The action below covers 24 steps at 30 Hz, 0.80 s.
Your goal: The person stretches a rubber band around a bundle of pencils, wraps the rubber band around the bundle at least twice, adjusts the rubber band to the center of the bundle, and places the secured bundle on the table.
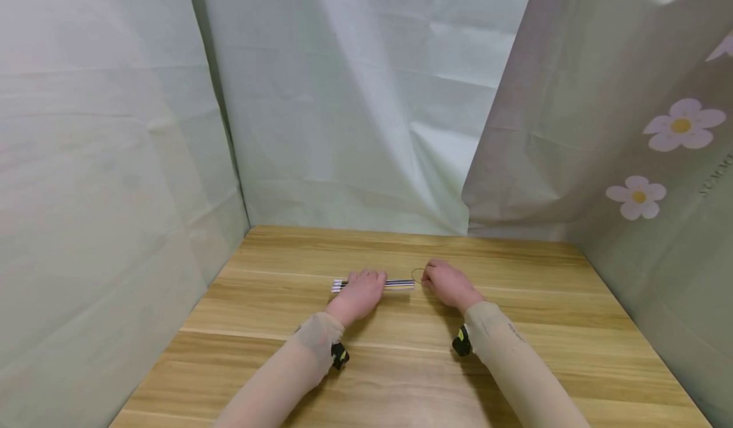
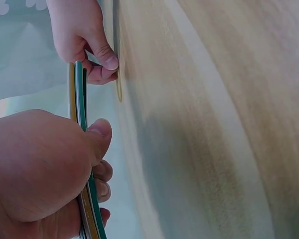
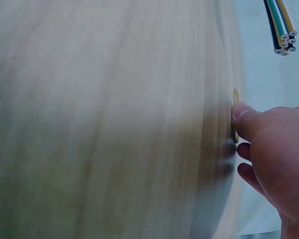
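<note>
Your left fingers (image 2: pixel 102 170) gripping pencils (image 3: pixel 281 22), your right fingers (image 3: pixel 250 176) pinching seemingly a rubber band (image 2: pixel 120 92), round only in head view

Soft light casts blurred shadows on the table (image 1: pixel 401 383); wrist views look hazy.

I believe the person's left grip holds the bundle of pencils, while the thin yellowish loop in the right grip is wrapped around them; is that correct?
Not quite: the loop is not around the pencils. The right wrist view shows it apart from them, pinched in the right grip. The rest stands.
</note>
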{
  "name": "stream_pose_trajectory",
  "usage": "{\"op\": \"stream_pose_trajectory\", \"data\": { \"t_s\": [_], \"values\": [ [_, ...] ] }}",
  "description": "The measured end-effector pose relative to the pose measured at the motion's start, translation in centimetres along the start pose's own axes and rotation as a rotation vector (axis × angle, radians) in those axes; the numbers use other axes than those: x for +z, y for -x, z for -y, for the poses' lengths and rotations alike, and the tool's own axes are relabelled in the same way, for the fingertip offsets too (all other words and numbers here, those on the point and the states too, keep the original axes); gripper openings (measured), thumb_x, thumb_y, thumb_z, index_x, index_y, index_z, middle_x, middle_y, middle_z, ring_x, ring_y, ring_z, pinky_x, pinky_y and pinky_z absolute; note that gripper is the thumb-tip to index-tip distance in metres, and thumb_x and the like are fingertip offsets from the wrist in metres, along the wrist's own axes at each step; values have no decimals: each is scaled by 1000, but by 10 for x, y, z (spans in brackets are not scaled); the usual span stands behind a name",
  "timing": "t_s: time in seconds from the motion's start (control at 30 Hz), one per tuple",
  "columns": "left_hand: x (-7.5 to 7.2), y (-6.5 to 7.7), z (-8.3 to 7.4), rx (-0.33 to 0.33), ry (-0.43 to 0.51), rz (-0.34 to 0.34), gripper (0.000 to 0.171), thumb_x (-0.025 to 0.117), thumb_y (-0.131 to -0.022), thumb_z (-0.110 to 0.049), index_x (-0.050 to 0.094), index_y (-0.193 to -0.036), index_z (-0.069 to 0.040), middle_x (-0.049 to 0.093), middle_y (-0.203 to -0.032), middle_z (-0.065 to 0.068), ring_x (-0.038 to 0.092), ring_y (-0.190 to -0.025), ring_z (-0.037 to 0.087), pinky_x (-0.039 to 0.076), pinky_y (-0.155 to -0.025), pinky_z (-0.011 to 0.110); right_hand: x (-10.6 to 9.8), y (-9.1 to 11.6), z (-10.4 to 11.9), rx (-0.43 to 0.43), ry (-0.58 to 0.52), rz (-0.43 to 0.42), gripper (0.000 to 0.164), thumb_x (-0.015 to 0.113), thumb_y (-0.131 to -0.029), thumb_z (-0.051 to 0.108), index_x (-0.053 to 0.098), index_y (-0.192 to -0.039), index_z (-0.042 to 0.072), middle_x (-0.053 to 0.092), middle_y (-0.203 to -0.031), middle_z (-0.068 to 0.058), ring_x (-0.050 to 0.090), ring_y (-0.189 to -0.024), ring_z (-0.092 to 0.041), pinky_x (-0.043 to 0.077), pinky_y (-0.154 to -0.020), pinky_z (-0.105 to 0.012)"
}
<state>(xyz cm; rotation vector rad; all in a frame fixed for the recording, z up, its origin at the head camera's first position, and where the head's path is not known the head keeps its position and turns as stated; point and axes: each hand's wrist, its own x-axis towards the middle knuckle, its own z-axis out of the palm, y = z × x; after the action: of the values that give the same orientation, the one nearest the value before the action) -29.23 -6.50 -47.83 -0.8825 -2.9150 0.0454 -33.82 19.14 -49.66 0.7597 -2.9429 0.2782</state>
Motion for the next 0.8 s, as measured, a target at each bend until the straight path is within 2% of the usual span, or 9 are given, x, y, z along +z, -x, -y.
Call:
{"op": "stream_pose_trajectory", "data": {
  "t_s": [0.17, 0.3, 0.43, 0.53, 0.63, 0.8],
  "values": [
    [0, -1, 1, 0, 7, -3, 11, 49, -110, -4, 54, -120, -5, 69, -108, 12, 63, -99, 27, 48, -86, 46, -3, 2, 1, 26, -77, -20, 7, 72, -104, 15, 72, -101, 9, 64, -105, -2, 66, -104, -24, 56, -93, -44],
    [-1, -1, 1, -1, 15, -2, 13, 49, -111, -4, 55, -122, -5, 70, -112, 13, 65, -103, 28, 49, -87, 47, -5, 4, 1, 88, -189, -59, 8, 68, -106, 13, 70, -102, 6, 65, -100, -4, 65, -96, -23, 55, -90, -47],
    [-2, -1, 1, -14, 34, 11, 15, 48, -111, -3, 54, -124, -5, 70, -113, 13, 65, -105, 29, 48, -89, 47, -7, 4, 2, 164, -331, -130, 14, 60, -110, 14, 67, -109, 3, 66, -104, -9, 64, -96, -26, 53, -91, -50],
    [-1, -1, 1, -19, 42, 15, 16, 47, -110, -2, 54, -124, -5, 70, -114, 13, 64, -106, 29, 47, -89, 47, -9, 4, 4, 198, -429, -197, 18, 59, -110, 16, 68, -113, 1, 67, -107, -12, 63, -101, -29, 51, -94, -51],
    [-2, -2, 0, -16, 38, 14, 17, 48, -109, 0, 54, -125, -5, 70, -113, 13, 65, -106, 29, 48, -89, 47, -10, 5, 8, 207, -499, -241, 19, 61, -110, 16, 69, -114, 0, 68, -108, -12, 64, -105, -30, 51, -96, -52],
    [-2, -3, -3, -19, 17, 3, 17, 50, -108, 1, 55, -124, -3, 70, -110, 13, 65, -102, 29, 49, -86, 46, -14, 11, 23, 187, -605, -243, 18, 62, -110, 18, 69, -113, 2, 68, -107, -9, 63, -102, -26, 52, -98, -52]
  ]
}}
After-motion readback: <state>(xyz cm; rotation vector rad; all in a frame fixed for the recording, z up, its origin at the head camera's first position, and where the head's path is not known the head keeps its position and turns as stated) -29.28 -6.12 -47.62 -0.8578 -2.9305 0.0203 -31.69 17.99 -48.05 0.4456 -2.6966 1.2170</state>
